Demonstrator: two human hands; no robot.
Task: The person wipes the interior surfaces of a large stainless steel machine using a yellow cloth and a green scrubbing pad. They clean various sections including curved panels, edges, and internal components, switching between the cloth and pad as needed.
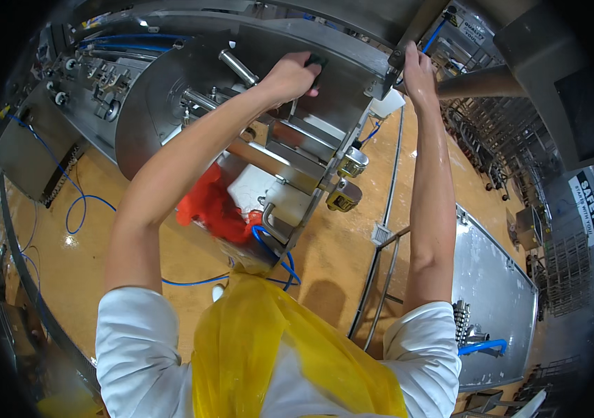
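Observation:
My left hand (293, 77) is closed round a dark green scouring pad (317, 65), which lies against the inner face of a stainless-steel machine panel (265, 46). At the panel's right end, my right hand (419, 70) is raised at a dark metal bracket (396, 58); its fingers hide whether it grips the part. Below my left forearm are metal rollers and bars (302, 133) inside the machine frame. A red cloth or plastic item (213, 204) lies beneath them by a white surface. A round steel guard (145, 112) stands on the left.
Blue hose (197, 282) runs over the tan floor. A steel table (495, 308) with metal parts stands at the right, near a tubular frame (383, 292). Two knobs (345, 194) stick out from the machine's side. A conveyor section (41, 141) is at the left.

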